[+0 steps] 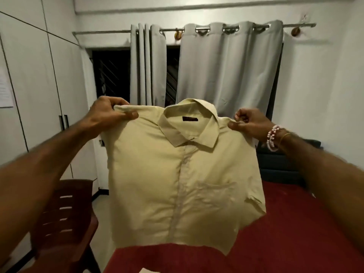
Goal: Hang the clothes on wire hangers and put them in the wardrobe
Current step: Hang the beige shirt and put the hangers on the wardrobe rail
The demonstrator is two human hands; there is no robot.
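Pinching the shirt [183, 174] at both shoulders, the person holds it up flat, front toward the camera, above the red bed [295, 233]. The left hand [112, 113] has thumb and fingers closed on one shoulder seam. The right hand [248, 123], beads at its wrist, nips the other seam between thumb and curled fingers. The shirt hangs free with the collar open at the top and the front placket seemingly buttoned. Whether its hem touches the bed cannot be told.

No hanger is in view, so the step in hand looks like spreading the shirt ready for one. To do it well, the shoulders should stay level and lightly taut so the cloth drops without folds. One hand must come free to fetch a hanger. The safer way is probably to lay the shirt face up on the bed, or to gather both shoulders into one grip at the collar. With the placket closed, the wire likely has to go in at the neck one arm at a time, ending under the seams.

The wardrobe [39, 85] stands at the left, its doors apparently closed, with a chair [65, 213] between it and the bed, so a spare hand will be needed there too.
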